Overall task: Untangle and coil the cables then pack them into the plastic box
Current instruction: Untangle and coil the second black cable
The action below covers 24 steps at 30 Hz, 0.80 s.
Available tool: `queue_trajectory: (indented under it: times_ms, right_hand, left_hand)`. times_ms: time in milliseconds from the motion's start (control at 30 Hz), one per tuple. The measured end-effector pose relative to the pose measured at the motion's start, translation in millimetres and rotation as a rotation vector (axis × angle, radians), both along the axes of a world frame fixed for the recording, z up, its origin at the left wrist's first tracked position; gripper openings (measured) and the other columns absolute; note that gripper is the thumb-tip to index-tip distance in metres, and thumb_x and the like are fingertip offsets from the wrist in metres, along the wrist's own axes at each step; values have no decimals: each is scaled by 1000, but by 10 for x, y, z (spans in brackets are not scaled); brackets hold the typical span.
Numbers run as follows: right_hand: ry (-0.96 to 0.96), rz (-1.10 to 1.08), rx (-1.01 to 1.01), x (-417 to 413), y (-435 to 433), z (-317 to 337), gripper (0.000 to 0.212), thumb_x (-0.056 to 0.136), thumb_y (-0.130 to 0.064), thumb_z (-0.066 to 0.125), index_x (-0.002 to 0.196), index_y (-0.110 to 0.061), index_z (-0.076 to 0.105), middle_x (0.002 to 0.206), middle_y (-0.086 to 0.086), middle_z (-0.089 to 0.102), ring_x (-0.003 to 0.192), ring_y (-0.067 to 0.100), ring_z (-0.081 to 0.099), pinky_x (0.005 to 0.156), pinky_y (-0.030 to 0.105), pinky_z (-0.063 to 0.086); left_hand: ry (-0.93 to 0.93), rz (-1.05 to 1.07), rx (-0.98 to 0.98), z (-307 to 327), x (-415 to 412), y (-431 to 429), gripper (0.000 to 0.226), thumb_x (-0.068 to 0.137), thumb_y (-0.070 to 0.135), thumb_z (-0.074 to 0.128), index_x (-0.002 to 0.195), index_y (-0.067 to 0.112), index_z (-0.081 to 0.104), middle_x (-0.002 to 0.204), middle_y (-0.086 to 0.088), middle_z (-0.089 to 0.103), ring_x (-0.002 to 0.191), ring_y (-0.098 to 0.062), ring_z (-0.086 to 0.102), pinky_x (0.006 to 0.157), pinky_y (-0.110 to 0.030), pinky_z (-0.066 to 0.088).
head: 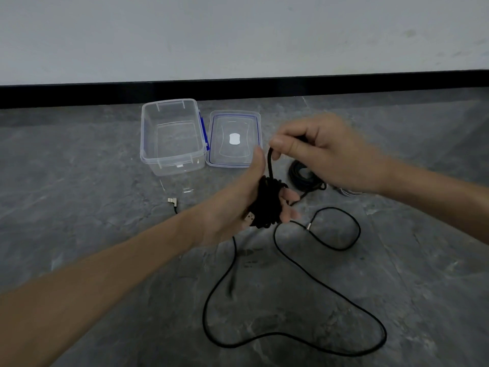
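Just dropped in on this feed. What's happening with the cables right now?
A person holds a thin black cable, wound in a thick bundle round the left hand. The right hand pinches the strand just above the bundle. A long loose stretch of the cable trails in loops on the grey floor. A second black coil lies on the floor beyond the hands. The clear plastic box with blue latches stands open with nothing in it, and its clear lid lies beside it.
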State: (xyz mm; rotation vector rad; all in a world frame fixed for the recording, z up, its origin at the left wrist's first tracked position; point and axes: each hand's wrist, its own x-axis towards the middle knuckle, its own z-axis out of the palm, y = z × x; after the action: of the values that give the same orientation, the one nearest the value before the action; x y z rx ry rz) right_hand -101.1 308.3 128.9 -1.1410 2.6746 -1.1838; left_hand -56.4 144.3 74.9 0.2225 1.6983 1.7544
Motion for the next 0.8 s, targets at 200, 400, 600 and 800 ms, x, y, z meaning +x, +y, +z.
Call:
queue_trajectory:
  times_ms: [200, 400, 600, 800]
  right_hand:
    - [-234, -43, -88, -133, 66, -285, 37, 92, -37, 54, 82, -4, 68, 75, 26, 64, 61, 23, 54, 61, 32, 46]
    - [-597, 64, -260, 75, 37, -592, 57, 97, 8, 40, 67, -29, 72, 60, -14, 67, 61, -4, 63, 65, 12, 47]
    - [-496, -86, -207, 218, -42, -696, 36, 97, -23, 47, 71, -35, 68, 55, -11, 50, 53, 2, 46, 54, 19, 37]
    - [-518, -96, -55, 483, -83, -714, 30, 103, -22, 40, 87, -10, 63, 43, -14, 38, 42, 3, 35, 45, 15, 29]
  left_hand:
    - [109, -30, 107, 147, 115, 52, 23, 91, 31, 55, 85, 10, 57, 56, 7, 52, 76, -12, 66, 78, -20, 49]
    - [-37, 207, 247, 243, 70, 76, 33, 81, 46, 51, 70, 15, 54, 39, 11, 37, 54, -9, 52, 85, -31, 40]
    - [-10, 318, 349, 255, -3, 14, 27, 82, 44, 51, 72, 19, 52, 42, 12, 41, 59, -6, 53, 74, -30, 37]
    - [131, 548, 337, 246, -196, -25, 34, 95, 44, 44, 79, 16, 56, 54, 10, 49, 69, -7, 61, 75, -19, 52]
